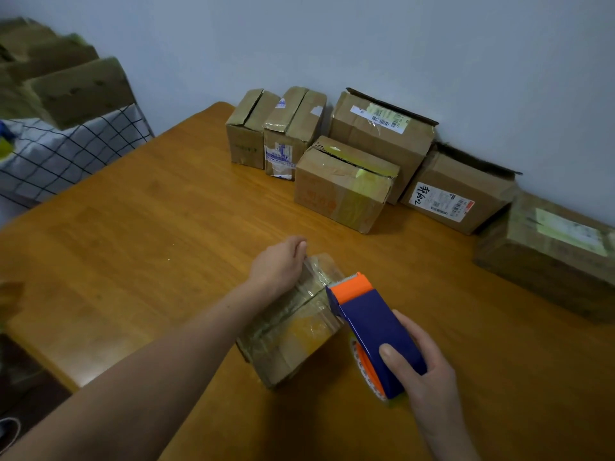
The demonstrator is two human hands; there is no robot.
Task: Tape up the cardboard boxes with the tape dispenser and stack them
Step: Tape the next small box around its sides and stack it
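Observation:
A small cardboard box (293, 337), shiny with clear tape, lies on the wooden table (149, 227) in front of me. My left hand (279, 264) presses on its far top edge. My right hand (422, 361) grips a blue and orange tape dispenser (372, 324), whose orange cutter end rests against the box's right top edge. Along the wall stand several more cardboard boxes: two narrow upright ones (246, 134) (293, 134), a yellow-taped one (342, 184), a large one with lifted flaps (382, 134), one with a handwritten label (456, 191) and a flat one (549, 254) at the far right.
A chair with a checked cloth (66, 154) and cardboard boxes piled on it (76, 88) stands to the left of the table. The white wall (366, 38) runs behind the boxes. The table's left edge drops to a dark floor.

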